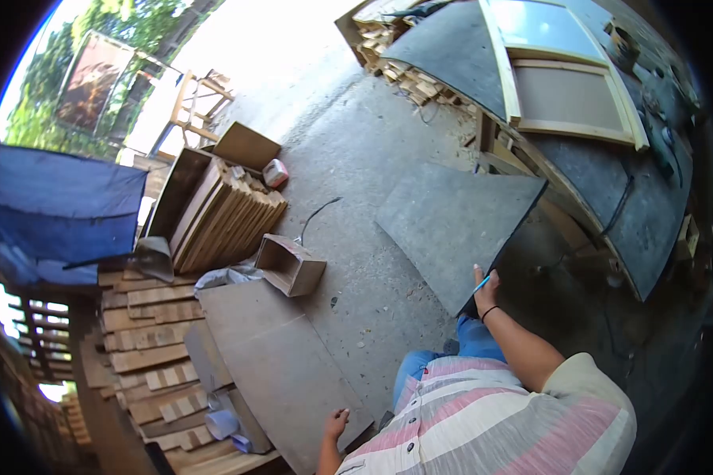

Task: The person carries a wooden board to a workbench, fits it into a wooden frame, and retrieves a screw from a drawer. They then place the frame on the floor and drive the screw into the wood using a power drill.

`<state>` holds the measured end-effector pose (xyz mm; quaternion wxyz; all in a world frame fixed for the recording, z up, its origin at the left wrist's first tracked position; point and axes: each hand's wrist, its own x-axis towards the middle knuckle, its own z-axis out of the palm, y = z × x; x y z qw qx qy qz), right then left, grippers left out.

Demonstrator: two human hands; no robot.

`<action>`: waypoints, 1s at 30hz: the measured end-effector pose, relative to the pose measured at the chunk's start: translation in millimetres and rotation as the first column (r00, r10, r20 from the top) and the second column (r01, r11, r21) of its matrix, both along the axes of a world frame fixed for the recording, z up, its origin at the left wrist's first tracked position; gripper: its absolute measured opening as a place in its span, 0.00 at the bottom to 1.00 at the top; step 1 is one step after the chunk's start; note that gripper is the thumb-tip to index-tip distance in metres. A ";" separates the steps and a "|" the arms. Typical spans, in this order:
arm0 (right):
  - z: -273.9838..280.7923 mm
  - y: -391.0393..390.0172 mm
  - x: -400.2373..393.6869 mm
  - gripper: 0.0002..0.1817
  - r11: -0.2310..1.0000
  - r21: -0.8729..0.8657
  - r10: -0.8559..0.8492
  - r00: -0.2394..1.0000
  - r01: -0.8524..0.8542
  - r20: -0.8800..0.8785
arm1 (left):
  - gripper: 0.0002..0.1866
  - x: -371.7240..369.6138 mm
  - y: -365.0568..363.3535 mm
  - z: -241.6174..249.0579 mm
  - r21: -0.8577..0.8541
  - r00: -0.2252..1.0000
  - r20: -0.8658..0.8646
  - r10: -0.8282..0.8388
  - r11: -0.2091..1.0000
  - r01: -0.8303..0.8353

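My right hand (486, 291) is closed on the near edge of a large grey board (459, 226), its thumb lying over the top face. A slim light-blue pen (483, 283) sticks out between the same fingers. The board is held out in front of my legs and slants up toward the workbench. Low in the view, my left hand (337, 424) has its fingers curled in, with nothing showing in them. It overlaps the edge of a wide brown sheet (273, 356) that lies on stacked wood.
At right stands a workbench (562, 162) with a wooden frame (574, 99) on it. Stacked slats (226, 214), an open wooden box (293, 269) and planks (154, 336) fill the left. Concrete floor (356, 158) with wood scraps runs between them.
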<state>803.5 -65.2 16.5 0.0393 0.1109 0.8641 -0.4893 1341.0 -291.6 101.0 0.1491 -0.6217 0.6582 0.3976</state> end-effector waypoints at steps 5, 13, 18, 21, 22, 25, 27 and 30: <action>-169.6 51.3 34.2 0.37 0.955 -0.057 -0.235 0.861 0.291 0.452 | 0.24 -63.5 -50.6 21.3 0.148 0.995 0.065 -0.069 0.987 0.058; -198.2 32.3 50.3 0.47 0.803 -0.193 -0.251 0.614 0.564 0.748 | 0.21 -201.4 -156.1 75.1 -0.061 0.908 0.048 -0.417 0.906 0.419; -236.2 4.3 38.0 0.46 0.811 -0.144 -0.336 0.652 0.568 0.680 | 0.20 -249.1 -175.2 115.0 -0.100 0.812 -0.007 -0.583 0.809 0.580; -312.7 22.5 51.5 0.40 0.887 0.006 -0.349 0.661 0.462 0.664 | 0.20 -240.2 -191.2 110.5 -0.068 0.769 0.011 -0.639 0.767 0.638; -328.3 35.9 55.8 0.35 0.940 0.105 -0.310 0.680 0.325 0.664 | 0.20 -234.0 -198.8 103.1 -0.056 0.760 -0.003 -0.650 0.758 0.649; -288.0 67.8 79.7 0.24 0.986 0.129 -0.167 0.696 0.107 0.698 | 0.20 -196.4 -238.1 73.0 0.040 0.750 0.046 -0.660 0.751 0.659; -227.0 78.6 103.5 0.21 0.968 0.147 -0.249 0.738 0.202 0.627 | 0.21 -166.1 -266.7 44.8 0.061 0.774 0.042 -0.631 0.775 0.629; -144.8 94.4 137.3 0.19 0.931 0.177 -0.365 0.773 0.321 0.518 | 0.21 -134.4 -294.9 12.6 0.148 0.843 0.074 -0.533 0.842 0.519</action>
